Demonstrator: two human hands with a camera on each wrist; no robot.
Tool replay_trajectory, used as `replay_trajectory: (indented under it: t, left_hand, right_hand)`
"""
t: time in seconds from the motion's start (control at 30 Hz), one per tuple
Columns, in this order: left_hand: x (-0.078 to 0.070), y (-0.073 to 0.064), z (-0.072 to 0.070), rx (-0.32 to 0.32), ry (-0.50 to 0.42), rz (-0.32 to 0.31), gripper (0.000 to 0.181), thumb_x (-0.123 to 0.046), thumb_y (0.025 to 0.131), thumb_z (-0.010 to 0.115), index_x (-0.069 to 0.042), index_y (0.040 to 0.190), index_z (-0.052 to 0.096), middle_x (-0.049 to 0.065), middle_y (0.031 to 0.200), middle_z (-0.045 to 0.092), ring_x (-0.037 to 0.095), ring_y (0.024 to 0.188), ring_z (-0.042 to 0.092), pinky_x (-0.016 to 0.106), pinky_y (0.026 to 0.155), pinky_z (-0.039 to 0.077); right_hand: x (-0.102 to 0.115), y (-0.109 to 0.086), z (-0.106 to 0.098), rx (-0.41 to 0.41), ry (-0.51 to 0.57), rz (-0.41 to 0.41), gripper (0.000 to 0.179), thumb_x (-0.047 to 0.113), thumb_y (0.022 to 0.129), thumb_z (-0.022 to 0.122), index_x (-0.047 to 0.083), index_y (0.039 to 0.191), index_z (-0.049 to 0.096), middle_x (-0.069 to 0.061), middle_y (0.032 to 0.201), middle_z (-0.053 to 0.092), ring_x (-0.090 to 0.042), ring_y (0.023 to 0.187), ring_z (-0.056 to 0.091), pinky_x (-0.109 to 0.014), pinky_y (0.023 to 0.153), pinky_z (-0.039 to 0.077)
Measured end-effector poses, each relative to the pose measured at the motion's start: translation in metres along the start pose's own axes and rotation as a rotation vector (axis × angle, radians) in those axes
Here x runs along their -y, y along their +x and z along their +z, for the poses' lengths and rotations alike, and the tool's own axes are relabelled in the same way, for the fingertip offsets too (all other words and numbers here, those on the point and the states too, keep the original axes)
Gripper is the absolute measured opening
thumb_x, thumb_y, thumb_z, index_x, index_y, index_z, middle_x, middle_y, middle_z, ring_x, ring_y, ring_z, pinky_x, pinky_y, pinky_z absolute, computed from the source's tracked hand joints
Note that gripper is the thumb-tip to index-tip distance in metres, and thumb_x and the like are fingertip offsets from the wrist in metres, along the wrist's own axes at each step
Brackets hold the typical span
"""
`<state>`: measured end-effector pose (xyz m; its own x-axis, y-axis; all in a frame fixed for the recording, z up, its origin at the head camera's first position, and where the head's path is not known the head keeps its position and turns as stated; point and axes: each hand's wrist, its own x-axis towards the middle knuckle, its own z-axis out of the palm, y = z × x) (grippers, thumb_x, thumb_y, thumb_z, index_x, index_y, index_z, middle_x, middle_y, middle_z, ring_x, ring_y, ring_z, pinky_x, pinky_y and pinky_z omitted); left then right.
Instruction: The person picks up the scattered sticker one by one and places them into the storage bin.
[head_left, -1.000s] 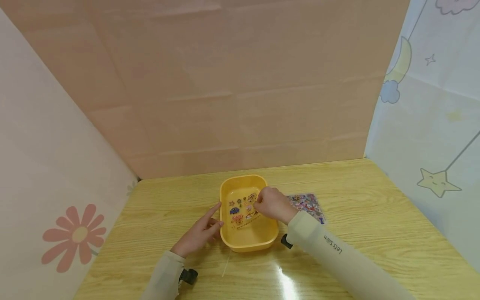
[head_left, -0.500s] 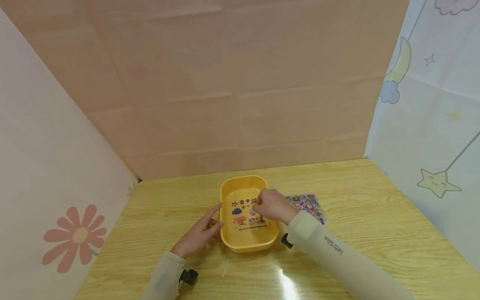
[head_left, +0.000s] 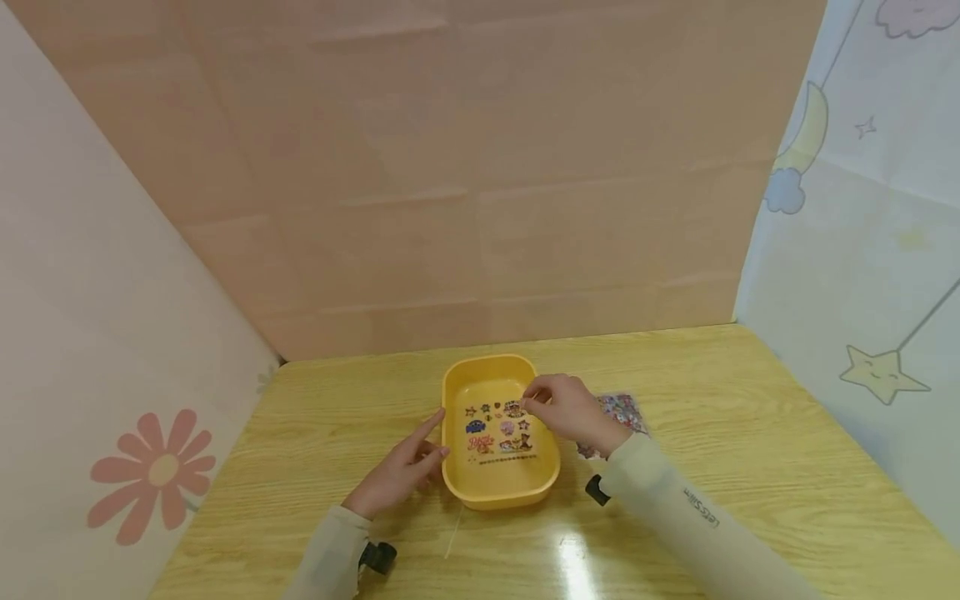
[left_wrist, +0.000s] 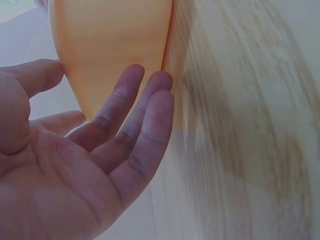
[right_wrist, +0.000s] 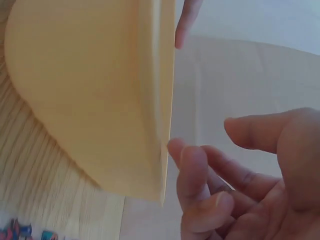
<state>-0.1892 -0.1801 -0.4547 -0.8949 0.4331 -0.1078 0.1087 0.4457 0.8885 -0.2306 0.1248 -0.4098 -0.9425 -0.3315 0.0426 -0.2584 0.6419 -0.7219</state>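
A yellow plastic basin point(head_left: 497, 492) stands on the wooden table. Inside it lies a clear sheet with small printed cartoon figures and lettering point(head_left: 501, 433). My left hand point(head_left: 397, 475) is at the basin's left side; in the left wrist view its thumb and forefinger tips touch the basin wall, while the other fingers curve loosely. Over the basin's right rim hovers my right hand point(head_left: 572, 408), close to the sheet's upper right corner. The right wrist view shows its thumb point(right_wrist: 255, 132) apart from the bent fingers point(right_wrist: 200, 185), with nothing visible between them.
Right of the basin a colourful patterned flat packet or sheet point(head_left: 624, 408) lies on the table point(head_left: 697, 400), partly covered by the right hand and wrist. A thin pale strip point(head_left: 453, 533) sticks out in front of the basin. Cloth-covered walls point(head_left: 480, 208) enclose the back and sides.
The printed sheet has turned straighter and settled in the basin. My right hand has let go of it, its fingers parting, and has moved slightly right. The left hand stays.
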Motion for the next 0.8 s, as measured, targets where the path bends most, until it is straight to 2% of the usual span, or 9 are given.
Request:
replay_trajectory:
  t: [0.17,0.43,0.6,0.8]
  left_hand:
    - [0.001,0.000,0.000,0.002,-0.021,-0.004,0.068,-0.032,0.106,0.051,-0.021,0.163,0.015,0.014,0.111,0.065,0.027,0.090,0.064,0.042,0.072,0.055]
    - [-0.002,-0.001,0.000,-0.002,-0.008,-0.007,0.068,-0.034,0.106,0.051,-0.021,0.162,0.016,0.014,0.110,0.066,0.027,0.090,0.064,0.042,0.073,0.055]
    - [0.000,0.000,0.000,-0.005,-0.009,-0.010,0.068,-0.035,0.106,0.051,-0.022,0.163,0.016,0.013,0.110,0.066,0.026,0.090,0.064,0.042,0.073,0.055]
    - [0.000,0.000,0.000,-0.005,-0.009,-0.011,0.068,-0.036,0.106,0.052,-0.023,0.162,0.016,0.013,0.111,0.066,0.026,0.091,0.065,0.043,0.075,0.055]
  right_hand:
    - [-0.013,-0.007,-0.013,-0.049,0.015,0.022,0.025,0.031,0.098,0.066,0.012,0.112,0.072,-0.002,0.096,0.069,-0.017,0.080,0.064,-0.034,0.065,0.052]
    - [-0.044,-0.019,-0.030,-0.085,-0.002,0.111,0.045,0.043,0.097,0.065,0.007,0.124,0.067,-0.009,0.106,0.068,-0.021,0.085,0.066,-0.039,0.073,0.054]
    - [-0.062,-0.027,-0.040,-0.097,-0.061,0.170,0.050,0.040,0.099,0.063,0.001,0.130,0.062,-0.015,0.110,0.067,-0.024,0.086,0.065,-0.042,0.072,0.054]
    - [-0.083,-0.035,-0.048,-0.062,-0.189,0.234,0.060,0.046,0.098,0.061,-0.002,0.134,0.059,-0.023,0.117,0.066,-0.034,0.100,0.065,-0.052,0.079,0.053]
